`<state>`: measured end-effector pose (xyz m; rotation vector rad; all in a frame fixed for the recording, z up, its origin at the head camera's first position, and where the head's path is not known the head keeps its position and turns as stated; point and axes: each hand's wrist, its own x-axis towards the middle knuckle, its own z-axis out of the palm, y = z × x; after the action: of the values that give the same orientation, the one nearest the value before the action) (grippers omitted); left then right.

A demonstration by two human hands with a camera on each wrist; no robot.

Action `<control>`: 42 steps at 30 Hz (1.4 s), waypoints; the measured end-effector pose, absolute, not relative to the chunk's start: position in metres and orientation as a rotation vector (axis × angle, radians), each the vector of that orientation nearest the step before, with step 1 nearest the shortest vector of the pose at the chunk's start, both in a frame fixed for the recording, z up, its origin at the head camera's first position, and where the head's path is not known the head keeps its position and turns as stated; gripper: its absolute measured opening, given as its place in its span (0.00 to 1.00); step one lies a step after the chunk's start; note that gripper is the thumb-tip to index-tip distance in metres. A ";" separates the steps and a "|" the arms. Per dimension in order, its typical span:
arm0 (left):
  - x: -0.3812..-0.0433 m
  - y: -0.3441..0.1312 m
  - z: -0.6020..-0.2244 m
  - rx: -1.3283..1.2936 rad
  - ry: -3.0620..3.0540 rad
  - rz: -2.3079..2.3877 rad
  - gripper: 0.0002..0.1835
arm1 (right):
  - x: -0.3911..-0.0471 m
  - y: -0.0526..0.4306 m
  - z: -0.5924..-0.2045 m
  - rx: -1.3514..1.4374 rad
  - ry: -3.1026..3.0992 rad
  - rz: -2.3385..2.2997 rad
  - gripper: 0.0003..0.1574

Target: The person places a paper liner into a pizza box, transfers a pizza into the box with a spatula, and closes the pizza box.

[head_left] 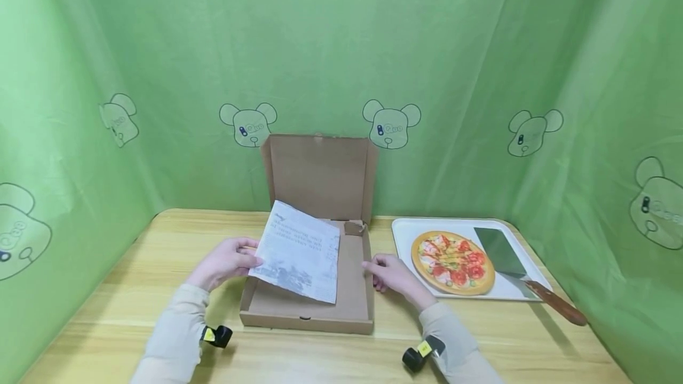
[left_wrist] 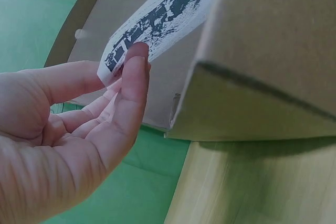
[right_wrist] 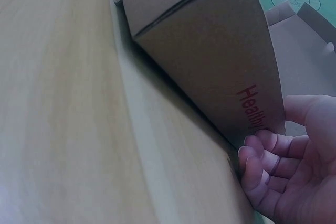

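Observation:
My left hand [head_left: 230, 261] pinches the left edge of a white sheet of paper [head_left: 299, 253] with dark print. The sheet slants over an open brown cardboard pizza box [head_left: 306, 323], covering part of its base. In the left wrist view the thumb and fingertips [left_wrist: 137, 59] meet on the paper's corner [left_wrist: 113, 64]. At the box's right side wall [right_wrist: 210, 56], printed with red lettering, my right hand [head_left: 393, 274] grips the top edge. Its thumb goes over the edge while the other fingers curl against the outside, as the right wrist view shows.
The box lid [head_left: 320, 176] stands raised at the back. To the right, a white tray [head_left: 405, 225] carries a pizza [head_left: 453, 262] and a wooden-handled pizza server [head_left: 555, 302], whose handle juts past the tray's front edge. Green curtains [head_left: 320, 46] surround the wooden table [head_left: 176, 236].

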<state>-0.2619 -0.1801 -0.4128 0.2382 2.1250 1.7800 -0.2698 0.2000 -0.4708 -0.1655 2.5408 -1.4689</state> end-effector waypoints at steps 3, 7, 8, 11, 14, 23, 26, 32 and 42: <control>-0.261 -0.176 -0.414 0.248 2.141 1.761 0.28 | -0.270 0.200 -0.471 -0.172 2.545 -1.471 0.20; -0.259 -0.170 -0.414 0.240 2.176 1.728 0.28 | -0.271 0.200 -0.472 -0.195 2.556 -1.469 0.20; -0.259 -0.169 -0.415 0.237 2.181 1.720 0.28 | -0.271 0.200 -0.472 -0.200 2.559 -1.467 0.20; -0.258 -0.164 -0.416 0.238 2.177 1.714 0.27 | -0.271 0.200 -0.472 -0.207 2.563 -1.461 0.20; -0.258 -0.160 -0.418 0.236 2.169 1.712 0.27 | -0.271 0.200 -0.472 -0.201 2.561 -1.460 0.19; -0.255 -0.154 -0.420 0.192 2.206 1.671 0.33 | -0.271 0.199 -0.472 -0.184 2.560 -1.463 0.19; -0.255 -0.153 -0.420 0.172 2.212 1.657 0.34 | -0.270 0.200 -0.471 -0.175 2.556 -1.468 0.20; -0.254 -0.151 -0.420 0.153 2.216 1.650 0.34 | -0.270 0.199 -0.471 -0.160 2.556 -1.468 0.20; -0.254 -0.149 -0.420 0.107 2.276 1.597 0.26 | -0.270 0.199 -0.471 -0.163 2.558 -1.465 0.20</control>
<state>-0.2542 -0.1491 -0.4204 0.1073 2.2763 1.5969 -0.2701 0.1985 -0.4709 -0.1626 2.5577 -1.4653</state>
